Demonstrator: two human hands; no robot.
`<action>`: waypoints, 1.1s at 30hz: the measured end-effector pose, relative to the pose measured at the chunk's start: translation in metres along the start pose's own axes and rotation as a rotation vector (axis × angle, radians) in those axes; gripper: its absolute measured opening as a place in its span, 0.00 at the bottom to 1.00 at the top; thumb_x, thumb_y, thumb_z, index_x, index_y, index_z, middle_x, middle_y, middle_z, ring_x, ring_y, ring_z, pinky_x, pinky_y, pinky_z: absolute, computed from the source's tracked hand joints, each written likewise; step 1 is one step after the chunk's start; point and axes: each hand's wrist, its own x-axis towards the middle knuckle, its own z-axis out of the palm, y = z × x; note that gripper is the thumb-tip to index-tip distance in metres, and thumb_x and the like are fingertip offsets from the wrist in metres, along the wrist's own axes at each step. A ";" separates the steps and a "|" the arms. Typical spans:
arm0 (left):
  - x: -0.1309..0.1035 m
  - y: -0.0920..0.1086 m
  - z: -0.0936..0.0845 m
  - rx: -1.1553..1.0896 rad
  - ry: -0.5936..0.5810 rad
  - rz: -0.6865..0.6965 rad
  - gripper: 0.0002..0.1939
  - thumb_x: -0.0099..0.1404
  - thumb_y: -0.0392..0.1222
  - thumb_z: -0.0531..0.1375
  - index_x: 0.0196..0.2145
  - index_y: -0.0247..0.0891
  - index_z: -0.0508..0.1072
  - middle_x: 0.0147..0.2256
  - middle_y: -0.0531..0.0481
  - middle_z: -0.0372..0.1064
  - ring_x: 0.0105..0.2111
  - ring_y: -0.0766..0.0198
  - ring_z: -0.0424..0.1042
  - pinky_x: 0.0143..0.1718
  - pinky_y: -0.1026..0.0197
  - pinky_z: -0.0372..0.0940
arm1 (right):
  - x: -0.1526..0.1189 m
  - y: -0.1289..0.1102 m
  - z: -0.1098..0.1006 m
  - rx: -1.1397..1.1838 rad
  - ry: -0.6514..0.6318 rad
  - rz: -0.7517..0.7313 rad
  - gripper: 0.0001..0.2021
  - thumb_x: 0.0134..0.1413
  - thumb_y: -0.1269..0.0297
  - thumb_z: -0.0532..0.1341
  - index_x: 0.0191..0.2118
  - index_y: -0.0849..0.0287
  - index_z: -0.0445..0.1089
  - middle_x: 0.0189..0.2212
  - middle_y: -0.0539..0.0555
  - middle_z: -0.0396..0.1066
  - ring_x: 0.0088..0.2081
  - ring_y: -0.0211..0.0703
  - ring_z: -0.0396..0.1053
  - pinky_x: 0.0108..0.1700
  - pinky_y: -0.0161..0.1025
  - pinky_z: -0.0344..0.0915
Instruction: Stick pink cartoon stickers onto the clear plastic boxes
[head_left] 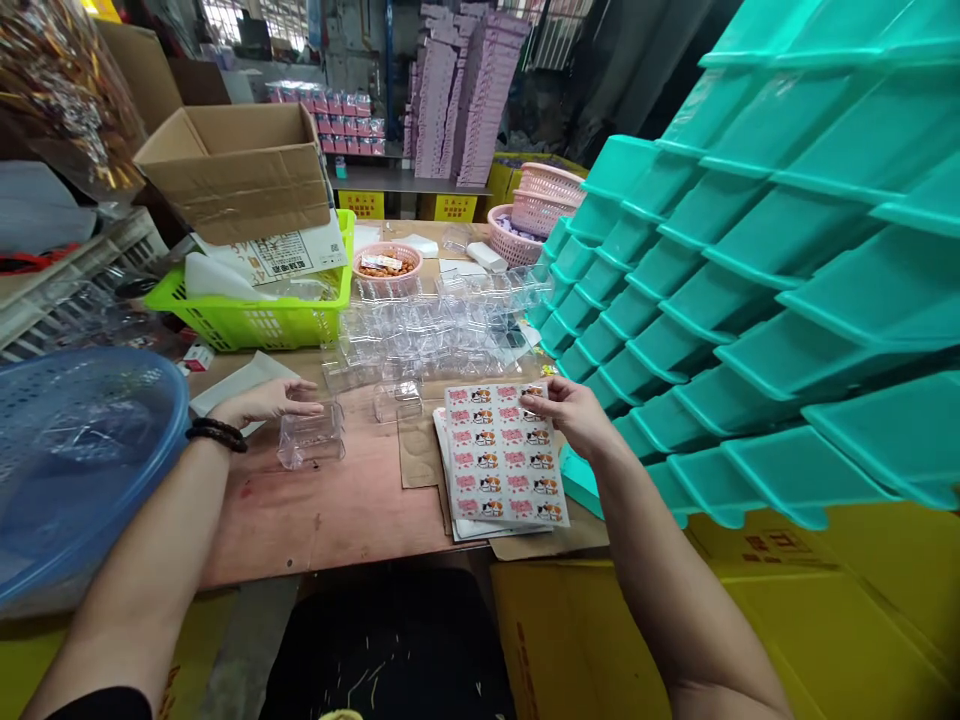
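Observation:
My left hand [274, 402], with a dark bracelet at the wrist, is over the upper left of a clear plastic box [311, 440]; its fingers are apart, and contact with the box is unclear. My right hand [566, 408] pinches the upper right corner of a sticker sheet [506, 455] printed with cats and pink lettering. That sheet lies over a stack of paper and brown card. Another clear box [399, 399] sits between the hands, left of the sheet. Several more clear boxes [435, 325] stand in rows beyond.
Teal bins [720, 290] tower in stacks at the right. A blue basket [82, 460] is at the left edge. Behind are a green basket [262, 322], a cardboard box [240, 195] and a pink basket [388, 270]. The wooden table's front edge [337, 560] is near me.

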 end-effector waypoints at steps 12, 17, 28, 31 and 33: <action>-0.083 0.062 0.151 -0.834 -0.153 0.233 0.23 0.55 0.55 0.68 0.39 0.31 0.77 0.38 0.40 0.78 0.37 0.53 0.77 0.42 0.49 0.72 | -0.057 -0.023 0.064 0.292 -0.264 -0.044 0.18 0.36 0.54 0.76 0.28 0.59 0.72 0.25 0.48 0.73 0.25 0.34 0.68 0.29 0.34 0.67; -0.088 0.054 0.139 -0.273 0.514 0.512 0.37 0.52 0.55 0.70 0.56 0.37 0.70 0.58 0.35 0.67 0.60 0.43 0.62 0.63 0.36 0.53 | -0.058 -0.016 0.079 0.218 -0.316 -0.048 0.18 0.36 0.52 0.75 0.24 0.61 0.74 0.21 0.49 0.71 0.23 0.34 0.67 0.25 0.34 0.67; -0.088 0.078 0.129 0.147 0.164 0.736 0.07 0.67 0.45 0.61 0.35 0.44 0.79 0.37 0.53 0.78 0.42 0.59 0.75 0.67 0.35 0.35 | -0.067 -0.025 0.078 0.122 -0.379 -0.128 0.18 0.42 0.49 0.72 0.28 0.60 0.74 0.25 0.50 0.71 0.28 0.35 0.68 0.30 0.34 0.68; -0.084 0.081 0.125 0.118 0.101 0.776 0.07 0.66 0.45 0.62 0.37 0.45 0.80 0.36 0.53 0.78 0.40 0.60 0.74 0.67 0.37 0.38 | -0.065 -0.033 0.071 0.042 -0.389 -0.146 0.18 0.43 0.48 0.71 0.26 0.61 0.73 0.24 0.49 0.68 0.26 0.34 0.64 0.29 0.34 0.65; -0.083 0.084 0.124 0.116 0.073 0.788 0.08 0.66 0.46 0.61 0.40 0.47 0.80 0.36 0.53 0.78 0.40 0.60 0.74 0.67 0.36 0.35 | -0.064 -0.037 0.069 0.024 -0.407 -0.143 0.18 0.43 0.50 0.71 0.25 0.61 0.72 0.23 0.48 0.67 0.24 0.32 0.61 0.27 0.34 0.61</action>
